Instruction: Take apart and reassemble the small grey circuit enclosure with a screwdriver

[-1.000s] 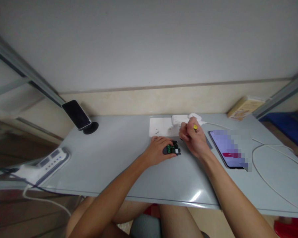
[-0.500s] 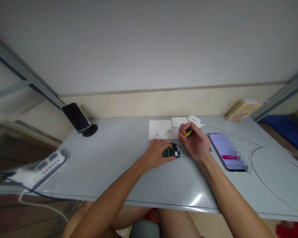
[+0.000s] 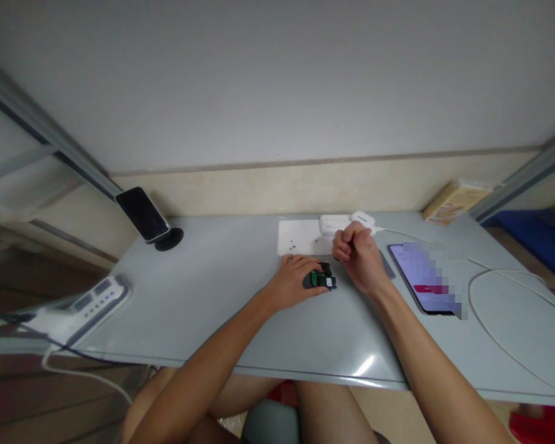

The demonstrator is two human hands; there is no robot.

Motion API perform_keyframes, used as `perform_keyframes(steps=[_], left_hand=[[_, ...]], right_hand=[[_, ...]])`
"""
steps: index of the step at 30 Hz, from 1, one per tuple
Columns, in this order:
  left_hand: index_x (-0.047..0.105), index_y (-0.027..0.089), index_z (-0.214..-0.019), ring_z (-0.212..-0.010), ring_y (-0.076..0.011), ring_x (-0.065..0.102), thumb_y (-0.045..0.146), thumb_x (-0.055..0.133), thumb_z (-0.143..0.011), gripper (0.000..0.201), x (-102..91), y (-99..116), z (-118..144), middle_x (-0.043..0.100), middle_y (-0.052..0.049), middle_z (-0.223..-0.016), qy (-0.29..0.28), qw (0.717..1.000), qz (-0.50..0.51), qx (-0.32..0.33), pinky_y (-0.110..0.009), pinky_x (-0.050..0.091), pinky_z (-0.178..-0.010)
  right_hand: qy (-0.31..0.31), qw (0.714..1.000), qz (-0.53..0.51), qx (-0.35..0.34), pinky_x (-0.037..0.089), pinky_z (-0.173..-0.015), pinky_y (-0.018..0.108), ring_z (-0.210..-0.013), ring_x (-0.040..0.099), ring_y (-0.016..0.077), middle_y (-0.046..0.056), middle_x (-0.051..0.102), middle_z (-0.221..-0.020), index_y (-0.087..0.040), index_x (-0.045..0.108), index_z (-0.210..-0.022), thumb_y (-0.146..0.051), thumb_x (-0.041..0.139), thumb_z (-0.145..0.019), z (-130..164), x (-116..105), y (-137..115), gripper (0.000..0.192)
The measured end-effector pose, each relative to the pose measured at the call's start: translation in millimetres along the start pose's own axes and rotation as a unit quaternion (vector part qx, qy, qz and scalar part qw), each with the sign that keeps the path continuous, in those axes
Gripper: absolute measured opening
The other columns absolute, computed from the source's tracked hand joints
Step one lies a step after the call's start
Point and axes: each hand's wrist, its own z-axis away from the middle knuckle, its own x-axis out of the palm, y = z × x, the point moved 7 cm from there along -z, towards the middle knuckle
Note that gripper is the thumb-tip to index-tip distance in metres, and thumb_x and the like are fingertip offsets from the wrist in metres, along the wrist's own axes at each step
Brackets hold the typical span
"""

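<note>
A small opened black device (image 3: pixel 327 282) with a green circuit board showing lies on the desk. My left hand (image 3: pixel 293 280) is closed round its left side, fingers along the far edge and thumb at the near edge. Just right of it, raised a little, my right hand (image 3: pixel 358 253) is curled shut round a black-and-yellow handle, apparently a screwdriver, now almost wholly hidden by the fingers. Its tip cannot be made out. Behind the device, several tiny dark pieces, probably screws (image 3: pixel 293 248), rest on a white sheet (image 3: pixel 284 231).
White plastic cases (image 3: pixel 332 224) stand behind my right hand. A lit phone (image 3: pixel 411 277), a white cable (image 3: pixel 472 308) and a yellow box (image 3: pixel 456 202) are to the right. On the left are a phone on a stand (image 3: pixel 142 214) and a power strip (image 3: pixel 92 305).
My right hand has turned and its fingers now cover the yellow-marked handle that showed before. My left hand keeps its hold on the black device. The view has shifted slightly.
</note>
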Motion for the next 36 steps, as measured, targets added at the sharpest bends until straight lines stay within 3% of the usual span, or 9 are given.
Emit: perform_keyframes(steps=[4,8,10,12,15,20,28,31,36], left_hand=[[0.064,0.025,-0.113,-0.123,-0.0254,0.059,0.053,0.071,-0.09,0.037,-0.5,0.5,0.0,0.067,-0.005,-0.135,0.006,1.0,0.0,0.005,-0.044,0.033,-0.109],[0.065,0.025,-0.113,-0.124,-0.0259,0.059,0.052,0.072,-0.09,0.037,0.7,-0.9,-0.1,0.067,-0.005,-0.136,0.002,1.0,-0.01,0.002,-0.044,0.034,-0.108],[0.066,0.025,-0.113,-0.124,-0.0264,0.059,0.053,0.072,-0.089,0.037,0.9,-1.3,-0.2,0.067,-0.006,-0.135,-0.001,1.0,-0.011,-0.001,-0.044,0.034,-0.108],[0.066,0.025,-0.112,-0.124,-0.0261,0.059,0.053,0.071,-0.09,0.037,0.2,-0.5,-0.1,0.067,-0.006,-0.135,0.0,1.0,-0.009,0.0,-0.044,0.034,-0.108],[0.066,0.024,-0.111,-0.123,-0.0251,0.059,0.052,0.071,-0.091,0.035,-1.0,1.8,0.0,0.068,-0.005,-0.134,0.003,1.0,-0.005,0.005,-0.044,0.033,-0.109],[0.066,0.025,-0.11,-0.124,-0.0244,0.059,0.05,0.073,-0.09,0.033,-1.8,4.3,-0.5,0.069,-0.004,-0.133,0.004,1.0,-0.005,0.004,-0.043,0.033,-0.11],[0.067,0.025,-0.108,-0.124,-0.0253,0.059,0.051,0.071,-0.091,0.031,-1.5,2.9,0.6,0.067,-0.005,-0.136,0.006,1.0,-0.008,0.012,-0.043,0.034,-0.11],[0.067,0.025,-0.108,-0.126,-0.025,0.059,0.05,0.071,-0.091,0.03,-2.2,3.4,0.6,0.067,-0.005,-0.136,0.007,1.0,-0.005,0.012,-0.044,0.033,-0.11],[0.067,0.025,-0.107,-0.123,-0.0237,0.06,0.049,0.073,-0.09,0.031,-3.6,5.5,0.2,0.068,-0.005,-0.132,0.008,1.0,-0.001,0.01,-0.043,0.033,-0.11]], right_hand=[[0.011,1.0,0.028,-0.01,0.039,-0.054,0.028,-0.057,0.044,0.0132,-0.002,0.046,-0.069,-0.027,0.065,-0.093,-0.066,0.061,-0.089,0.2,-0.5,-0.4,0.039],[-0.008,0.997,0.074,-0.031,0.048,-0.067,0.03,-0.072,0.059,0.014,0.001,0.061,-0.089,-0.024,0.058,-0.079,-0.053,0.078,-0.082,3.3,1.8,-5.7,0.036],[-0.006,0.998,0.062,-0.014,0.046,-0.061,0.028,-0.062,0.055,0.0119,-0.002,0.06,-0.08,-0.025,0.05,-0.077,-0.053,0.081,-0.079,3.5,1.9,-3.3,0.042],[0.004,0.999,0.046,-0.009,0.034,-0.049,0.023,-0.048,0.04,0.0095,-0.007,0.047,-0.062,-0.026,0.047,-0.078,-0.057,0.079,-0.079,2.5,1.2,-1.6,0.045],[0.015,0.999,0.029,-0.011,0.025,-0.046,0.023,-0.046,0.026,0.0095,-0.009,0.031,-0.056,-0.027,0.055,-0.085,-0.068,0.07,-0.082,0.4,0.8,-0.6,0.043],[0.007,1.0,0.003,0.012,0.038,-0.054,0.029,-0.055,0.042,0.0132,-0.002,0.045,-0.067,-0.025,0.064,-0.09,-0.061,0.062,-0.089,0.3,0.8,1.4,0.036],[-0.017,0.999,0.026,0.017,0.047,-0.063,0.032,-0.07,0.06,0.0172,0.002,0.061,-0.089,-0.024,0.053,-0.077,-0.054,0.075,-0.081,4.1,0.5,-3.4,0.038],[-0.024,0.999,0.024,0.02,0.044,-0.06,0.03,-0.065,0.058,0.0164,0.0,0.061,-0.081,-0.025,0.048,-0.077,-0.055,0.076,-0.081,4.6,0.3,-4.3,0.041],[-0.028,0.999,-0.01,0.01,0.026,-0.049,0.023,-0.05,0.033,0.0102,-0.007,0.037,-0.059,-0.025,0.043,-0.075,-0.052,0.08,-0.08,2.8,1.1,-3.2,0.045]])
